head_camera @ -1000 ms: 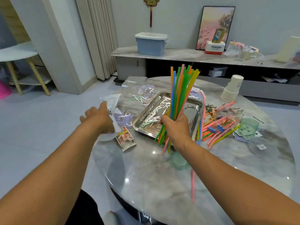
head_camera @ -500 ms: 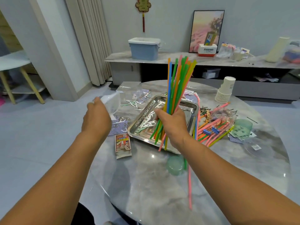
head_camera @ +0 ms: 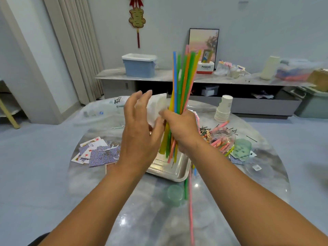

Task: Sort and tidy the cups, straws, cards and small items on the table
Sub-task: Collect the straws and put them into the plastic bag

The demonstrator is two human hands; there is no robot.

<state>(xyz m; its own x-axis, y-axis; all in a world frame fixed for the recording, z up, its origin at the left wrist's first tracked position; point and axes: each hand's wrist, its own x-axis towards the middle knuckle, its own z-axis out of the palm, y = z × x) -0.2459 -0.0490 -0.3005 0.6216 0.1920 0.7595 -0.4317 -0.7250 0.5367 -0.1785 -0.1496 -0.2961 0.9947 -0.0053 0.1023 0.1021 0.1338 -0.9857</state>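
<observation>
One readable label [head_camera: 205,66] — "Panasonic"

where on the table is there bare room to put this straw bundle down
Bare marble lies at the near edge of the table, between the forearms, left of the green lid and pink straw. Another bare strip runs near the tray, below the cards. The right side is crowded: loose straws, green cup, paper cups.

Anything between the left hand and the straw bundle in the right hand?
Yes. A white plastic bag sits between the left hand and the straw bundle that the right hand grips. The left fingers are spread against the bag, not touching the straws.
</observation>
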